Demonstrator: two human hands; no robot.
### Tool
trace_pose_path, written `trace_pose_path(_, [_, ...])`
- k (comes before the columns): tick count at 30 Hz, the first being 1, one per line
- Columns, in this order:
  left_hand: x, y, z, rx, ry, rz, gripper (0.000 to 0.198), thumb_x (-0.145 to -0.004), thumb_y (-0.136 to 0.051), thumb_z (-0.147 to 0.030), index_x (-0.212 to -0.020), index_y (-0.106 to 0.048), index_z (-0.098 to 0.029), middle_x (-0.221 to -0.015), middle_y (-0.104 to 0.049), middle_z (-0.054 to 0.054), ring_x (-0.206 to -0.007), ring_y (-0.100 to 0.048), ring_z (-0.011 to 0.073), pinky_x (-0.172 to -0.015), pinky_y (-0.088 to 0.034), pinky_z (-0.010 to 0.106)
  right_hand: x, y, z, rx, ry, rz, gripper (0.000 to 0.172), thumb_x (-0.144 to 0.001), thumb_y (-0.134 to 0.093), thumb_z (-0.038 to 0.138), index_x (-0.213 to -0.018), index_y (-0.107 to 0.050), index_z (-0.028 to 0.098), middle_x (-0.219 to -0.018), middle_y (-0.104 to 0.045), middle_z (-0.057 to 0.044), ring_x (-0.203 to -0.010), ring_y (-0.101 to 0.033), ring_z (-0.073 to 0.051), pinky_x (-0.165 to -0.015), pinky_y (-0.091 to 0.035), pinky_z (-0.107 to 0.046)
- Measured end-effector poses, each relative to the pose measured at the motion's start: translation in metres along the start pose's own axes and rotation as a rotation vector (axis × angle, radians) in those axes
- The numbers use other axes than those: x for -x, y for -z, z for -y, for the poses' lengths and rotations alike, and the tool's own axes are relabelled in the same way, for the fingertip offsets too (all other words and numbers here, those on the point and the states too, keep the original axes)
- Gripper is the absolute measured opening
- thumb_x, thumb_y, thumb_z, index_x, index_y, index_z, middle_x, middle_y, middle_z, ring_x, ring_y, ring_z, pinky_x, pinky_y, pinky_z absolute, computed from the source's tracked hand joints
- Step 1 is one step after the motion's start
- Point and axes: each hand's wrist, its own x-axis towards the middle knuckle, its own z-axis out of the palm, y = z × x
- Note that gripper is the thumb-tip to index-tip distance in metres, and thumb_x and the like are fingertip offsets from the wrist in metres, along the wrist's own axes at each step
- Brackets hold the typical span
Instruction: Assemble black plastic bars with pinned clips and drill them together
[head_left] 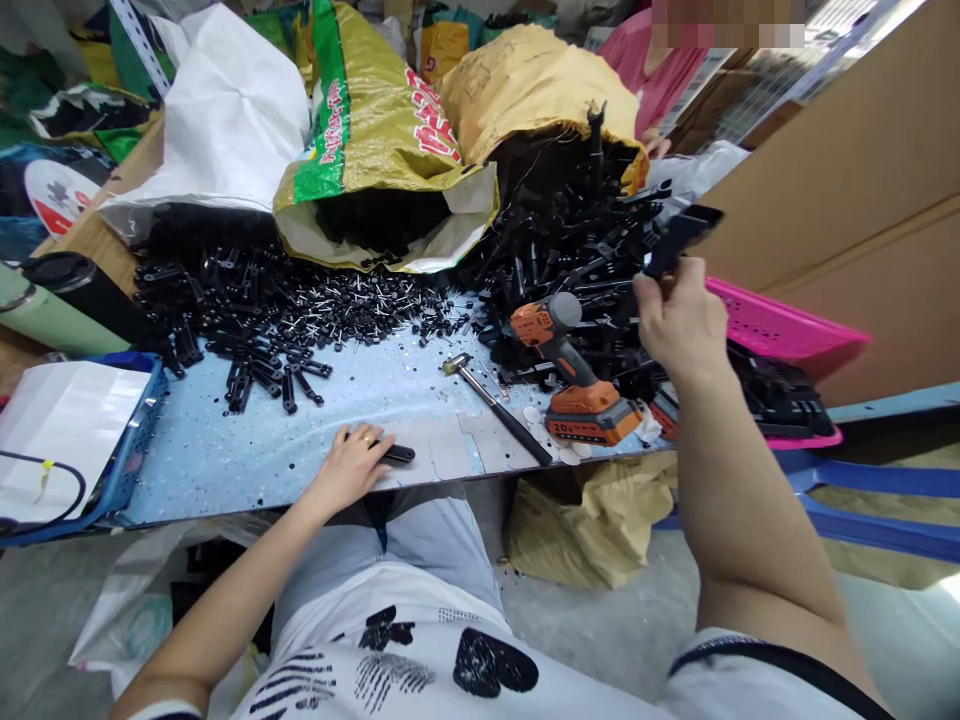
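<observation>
My left hand [352, 462] rests at the table's front edge, its fingers closed over a slim black plastic part [401, 454]. One rounded end of that part sticks out to the right of the fingers; the rest is hidden. Raised at the right, my right hand [684, 310] pinches a flat black plastic piece [686, 235] above a heap of black parts [592, 260]. An orange and black cordless drill [577, 370] stands on its battery left of my right forearm. Between the two hands lies a hammer [510, 425] with a dark handle.
Sacks, one white [232, 110], one yellow-green [382, 110] and one orange-yellow [540, 90], spill parts along the back. Small black pins [360, 305] and black levers [255, 370] cover the left. A pink basket [787, 325] and cardboard [862, 180] border the right. Another person [660, 75] is behind.
</observation>
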Motion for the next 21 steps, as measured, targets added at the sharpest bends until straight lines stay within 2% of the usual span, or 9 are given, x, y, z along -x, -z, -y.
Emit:
trace_pose_path(1, [-0.008, -0.001, 0.000, 0.001, -0.029, 0.070, 0.033, -0.089, -0.048, -0.028, -0.121, -0.054, -0.023, -0.109, -0.062, 0.011, -0.109, -0.053, 0.0255, -0.095, -0.037, 0.044, 0.014, 0.001, 0.015, -0.068, 0.146, 0.006, 0.041, -0.095, -0.037, 0.040, -0.126, -0.045, 0.014, -0.107, -0.062, -0.017, -0.092, -0.058, -0.023, -0.076, -0.040, -0.033])
trace_pose_path(2, [-0.015, -0.002, 0.001, -0.008, -0.018, 0.115, 0.030, -0.091, -0.046, -0.027, -0.118, -0.055, -0.021, -0.101, -0.063, 0.010, -0.101, -0.056, 0.0237, -0.091, -0.040, 0.041, 0.033, -0.003, 0.032, -0.134, 0.301, 0.069, 0.036, -0.094, -0.040, 0.037, -0.123, -0.049, 0.017, -0.107, -0.061, -0.015, -0.092, -0.057, -0.022, -0.077, -0.040, -0.032])
trace_pose_path(3, [-0.021, -0.003, 0.003, -0.022, 0.016, 0.139, 0.028, -0.091, -0.044, -0.026, -0.115, -0.055, -0.019, -0.095, -0.063, 0.010, -0.096, -0.057, 0.0228, -0.087, -0.042, 0.038, 0.054, -0.012, 0.049, -0.191, 0.469, 0.194, 0.033, -0.093, -0.042, 0.036, -0.120, -0.052, 0.019, -0.106, -0.061, -0.013, -0.092, -0.056, -0.021, -0.078, -0.041, -0.031])
trace_pose_path(5, [-0.028, -0.004, 0.006, -0.032, 0.073, 0.149, 0.026, -0.091, -0.044, -0.025, -0.113, -0.055, -0.017, -0.096, -0.061, 0.010, -0.094, -0.056, 0.0226, -0.084, -0.043, 0.036, 0.101, -0.037, 0.078, -0.243, 0.808, 0.539, 0.028, -0.094, -0.042, 0.035, -0.115, -0.055, 0.022, -0.094, -0.061, -0.007, -0.082, -0.056, -0.018, -0.072, -0.042, -0.029])
trace_pose_path(7, [-0.029, -0.002, 0.008, -0.005, 0.072, 0.151, 0.029, -0.089, -0.042, -0.021, -0.116, -0.053, -0.016, -0.104, -0.059, 0.010, -0.099, -0.054, 0.0225, -0.086, -0.043, 0.035, 0.143, -0.066, 0.097, -0.170, 1.006, 0.734, 0.031, -0.096, -0.037, 0.038, -0.113, -0.056, 0.020, -0.091, -0.059, -0.007, -0.079, -0.056, -0.017, -0.070, -0.040, -0.028])
trace_pose_path(9, [-0.030, 0.000, 0.008, 0.031, 0.046, 0.162, 0.037, -0.088, -0.039, -0.017, -0.123, -0.048, -0.015, -0.111, -0.057, 0.011, -0.104, -0.052, 0.0227, -0.090, -0.041, 0.035, 0.170, -0.089, 0.106, -0.060, 1.049, 0.804, 0.035, -0.097, -0.031, 0.040, -0.110, -0.056, 0.018, -0.092, -0.057, -0.008, -0.078, -0.056, -0.017, -0.068, -0.039, -0.026])
trace_pose_path(12, [-0.034, 0.003, 0.005, 0.068, 0.055, 0.187, 0.044, -0.086, -0.038, -0.017, -0.129, -0.042, -0.014, -0.116, -0.055, 0.012, -0.107, -0.050, 0.0239, -0.092, -0.040, 0.037, 0.180, -0.105, 0.108, 0.048, 0.988, 0.820, 0.039, -0.098, -0.026, 0.041, -0.107, -0.055, 0.016, -0.096, -0.056, -0.009, -0.078, -0.057, -0.016, -0.065, -0.036, -0.025])
trace_pose_path(16, [-0.044, 0.002, 0.000, 0.082, 0.089, 0.220, 0.043, -0.088, -0.041, -0.031, -0.129, -0.043, -0.017, -0.115, -0.055, 0.012, -0.108, -0.049, 0.0257, -0.092, -0.039, 0.039, 0.174, -0.106, 0.105, 0.068, 0.947, 0.852, 0.041, -0.099, -0.022, 0.042, -0.111, -0.052, 0.018, -0.096, -0.057, -0.008, -0.076, -0.060, -0.015, -0.061, -0.034, -0.024])
trace_pose_path(21, [-0.046, 0.002, -0.003, 0.075, 0.048, 0.206, 0.048, -0.086, -0.044, -0.053, -0.117, -0.051, -0.018, -0.109, -0.056, 0.012, -0.104, -0.051, 0.0282, -0.088, -0.040, 0.042, 0.173, -0.106, 0.106, 0.097, 0.961, 0.863, 0.043, -0.096, -0.026, 0.051, -0.107, -0.053, 0.019, -0.094, -0.059, -0.008, -0.075, -0.061, -0.016, -0.058, -0.031, -0.024])
